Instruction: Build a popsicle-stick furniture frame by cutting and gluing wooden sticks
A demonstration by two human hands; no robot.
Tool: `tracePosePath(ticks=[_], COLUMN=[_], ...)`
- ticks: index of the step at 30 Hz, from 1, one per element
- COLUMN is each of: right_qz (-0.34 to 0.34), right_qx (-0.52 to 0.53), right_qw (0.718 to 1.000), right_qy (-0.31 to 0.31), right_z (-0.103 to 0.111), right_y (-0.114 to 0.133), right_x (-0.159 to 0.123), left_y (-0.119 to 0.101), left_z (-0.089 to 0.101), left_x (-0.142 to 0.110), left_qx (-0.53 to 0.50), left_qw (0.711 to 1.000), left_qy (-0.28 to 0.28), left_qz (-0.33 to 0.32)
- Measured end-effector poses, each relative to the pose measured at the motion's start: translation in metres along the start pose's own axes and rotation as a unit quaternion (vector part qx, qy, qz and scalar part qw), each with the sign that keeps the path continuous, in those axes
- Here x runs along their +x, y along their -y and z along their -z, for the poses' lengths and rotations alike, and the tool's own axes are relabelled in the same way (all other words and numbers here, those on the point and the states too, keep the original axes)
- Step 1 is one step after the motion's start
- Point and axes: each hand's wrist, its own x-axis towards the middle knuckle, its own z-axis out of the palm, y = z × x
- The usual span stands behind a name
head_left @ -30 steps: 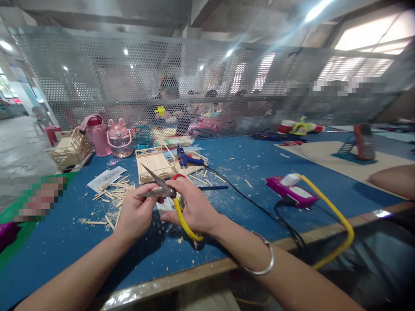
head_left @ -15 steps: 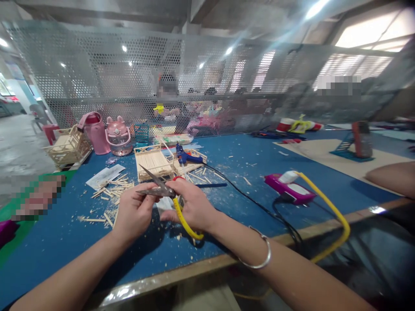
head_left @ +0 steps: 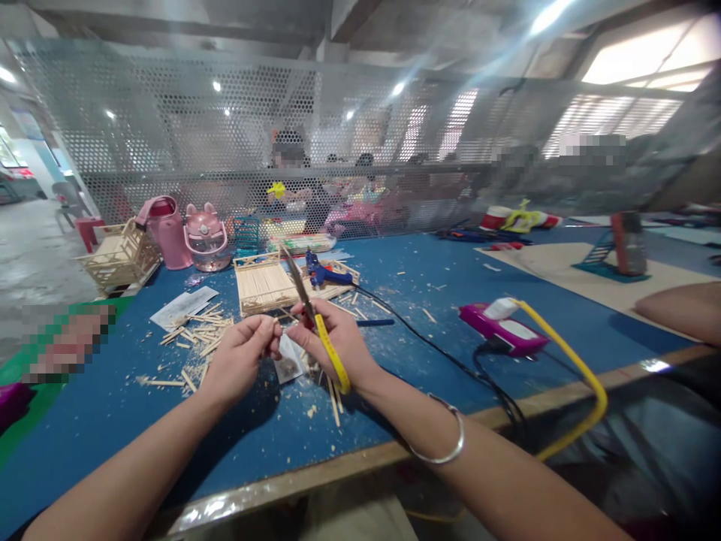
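My right hand is closed around a pair of scissors, with the blades pointing up and away and a yellow-wrapped handle loop lying over the fingers. My left hand is closed in a pinch just to its left; whatever sits between the fingertips is too small to make out. Behind the hands stands a small frame of wooden sticks. Loose cut sticks lie beyond my left hand, and a small white paper is on the table between the hands.
A blue glue gun rests by the stick frame, its black cord running right to a purple power strip with a yellow cable. Pink bottles and another stick model stand at back left. Another person's arm is at right.
The scissors have swung upright, away from my left fingers, and their blades have come together. My right hand has shifted slightly right, opening a gap between the hands.
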Motion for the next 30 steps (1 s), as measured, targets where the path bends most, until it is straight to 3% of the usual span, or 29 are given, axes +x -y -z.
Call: tracePosePath(ticks=[4,11,18,21,26,30], right_qz=[-0.037,-0.028,-0.039,-0.052,-0.034,-0.030], right_qx=[0.134,0.191,0.218,0.220,0.190,0.183], right_qw=[0.990,0.981,0.975,0.974,0.981,0.982], right_qy=[-0.027,-0.010,-0.026,-0.034,-0.029,-0.026], right_z=[-0.001,-0.003,-0.001,0.000,0.000,-0.001], right_y=[-0.002,0.004,0.003,0.003,0.006,0.005], right_x=[0.000,-0.003,-0.001,0.000,-0.002,-0.002], left_y=[0.003,0.000,0.005,0.002,-0.005,-0.004], left_z=[-0.004,-0.011,-0.005,-0.005,-0.012,-0.013], left_x=[-0.001,-0.006,-0.004,-0.004,-0.005,-0.006], left_qx=[0.021,0.159,0.021,0.031,0.024,0.008], left_qw=[1.000,0.987,0.998,0.998,0.996,0.998], left_qy=[0.021,0.020,0.050,0.049,0.038,0.027], left_qz=[0.004,-0.013,0.043,0.034,0.073,0.056])
